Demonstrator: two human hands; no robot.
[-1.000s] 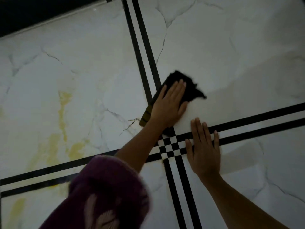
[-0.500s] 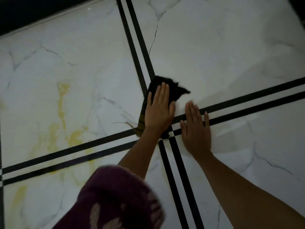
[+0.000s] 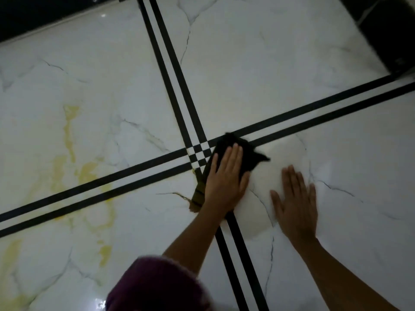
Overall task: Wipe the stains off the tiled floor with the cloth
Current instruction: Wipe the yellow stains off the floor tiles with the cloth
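Observation:
A black cloth with a yellow-brown striped edge lies on the white marble-look tiled floor, just right of where the black double stripes cross. My left hand presses flat on the cloth, fingers together and pointing away from me, and covers most of it. To its right, my right hand rests palm down on the bare lower-right tile with its fingers spread, holding nothing. Yellow streaks mark the tiles at the left, across the stripes.
A purple fuzzy sleeve fills the bottom centre. A dark band runs along the floor's top-left edge. A dark object stands at the top right corner. Thin grey veins run through the tiles.
My left hand has slid the cloth from the upper-right tile down over the stripe crossing to its lower right. My right hand has shifted off the stripes onto the lower-right tile.

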